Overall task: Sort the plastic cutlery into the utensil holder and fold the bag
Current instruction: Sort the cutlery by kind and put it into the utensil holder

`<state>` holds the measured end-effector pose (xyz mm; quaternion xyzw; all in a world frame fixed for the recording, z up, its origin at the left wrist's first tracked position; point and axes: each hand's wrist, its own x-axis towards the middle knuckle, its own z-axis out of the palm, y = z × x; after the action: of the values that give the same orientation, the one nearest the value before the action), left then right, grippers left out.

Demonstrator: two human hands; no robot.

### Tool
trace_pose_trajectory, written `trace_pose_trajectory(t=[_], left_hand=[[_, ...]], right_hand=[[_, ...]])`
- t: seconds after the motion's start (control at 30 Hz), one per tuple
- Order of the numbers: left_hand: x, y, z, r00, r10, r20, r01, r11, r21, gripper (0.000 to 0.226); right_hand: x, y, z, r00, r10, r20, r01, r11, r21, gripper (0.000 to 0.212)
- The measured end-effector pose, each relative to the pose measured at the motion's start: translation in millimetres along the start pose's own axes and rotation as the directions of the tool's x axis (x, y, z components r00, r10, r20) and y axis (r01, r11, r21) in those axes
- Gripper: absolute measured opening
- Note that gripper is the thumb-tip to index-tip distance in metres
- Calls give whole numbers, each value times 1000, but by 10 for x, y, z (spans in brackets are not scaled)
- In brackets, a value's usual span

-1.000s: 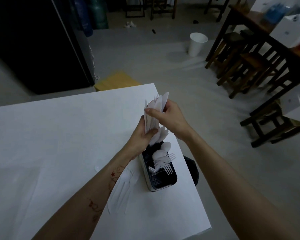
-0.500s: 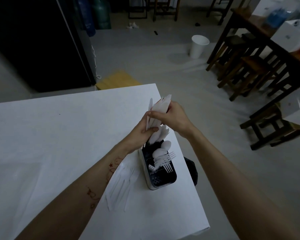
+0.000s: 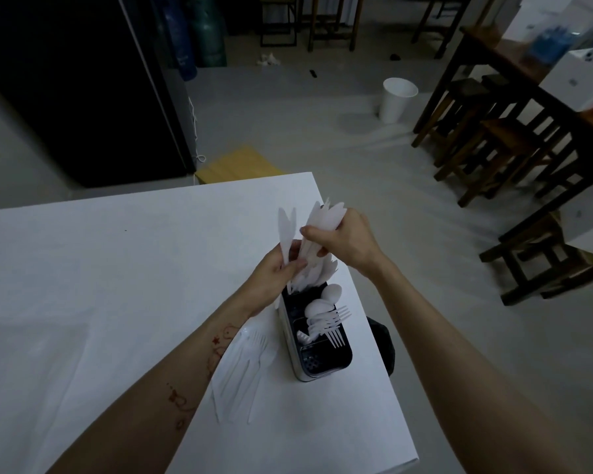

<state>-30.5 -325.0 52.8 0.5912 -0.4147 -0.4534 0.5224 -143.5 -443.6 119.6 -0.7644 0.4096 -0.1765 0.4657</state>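
Right hand (image 3: 343, 239) grasps a bundle of white plastic knives (image 3: 317, 241) above the dark compartmented utensil holder (image 3: 317, 340); left hand (image 3: 274, 271) pinches two separated knives (image 3: 286, 227).

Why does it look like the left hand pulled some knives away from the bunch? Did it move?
Yes. The left hand has drawn a couple of knives leftward from the bunch, still above the utensil holder's far end.

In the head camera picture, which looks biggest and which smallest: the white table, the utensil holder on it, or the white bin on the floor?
1. White table, by far the largest.
2. and 3. Utensil holder and white bin look about alike; the bin stands farther from the camera, so I won't rank them.
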Motion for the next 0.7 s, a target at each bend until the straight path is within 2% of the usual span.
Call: trace_pose_trajectory(t=[0.13,0.23,0.3,0.4,0.5,0.57,0.63,0.7], left_hand=[[-48,-85,-65,986,-22,-165,6,995,-99,24],[-52,-69,-16,958,-48,-282,10,991,-135,20],[-22,-71,22,906,-50,-420,-27,984,-175,16],[39,-16,16,781,-162,-603,-121,908,-401,20],[108,94,19,679,-346,-648,-194,766,-613,30],[132,129,59,648,-398,-650,-214,723,-657,25],[110,98,126,656,-373,-656,-150,787,-598,18],[15,6,188,703,-288,-650,-72,881,-468,15]], right_hand=[[-32,99,30,999,41,8,-41,998,42,26],[-89,196,153,998,6,55,-4,999,-37,38],[-112,239,218,997,-38,64,44,993,-107,45],[-91,286,241,996,-53,77,64,987,-145,37],[-79,308,233,996,-51,77,62,986,-157,44],[-84,304,235,996,-59,74,71,983,-167,44],[-100,275,235,996,-62,60,72,981,-178,42],[-121,243,234,997,-62,38,68,981,-184,39]])
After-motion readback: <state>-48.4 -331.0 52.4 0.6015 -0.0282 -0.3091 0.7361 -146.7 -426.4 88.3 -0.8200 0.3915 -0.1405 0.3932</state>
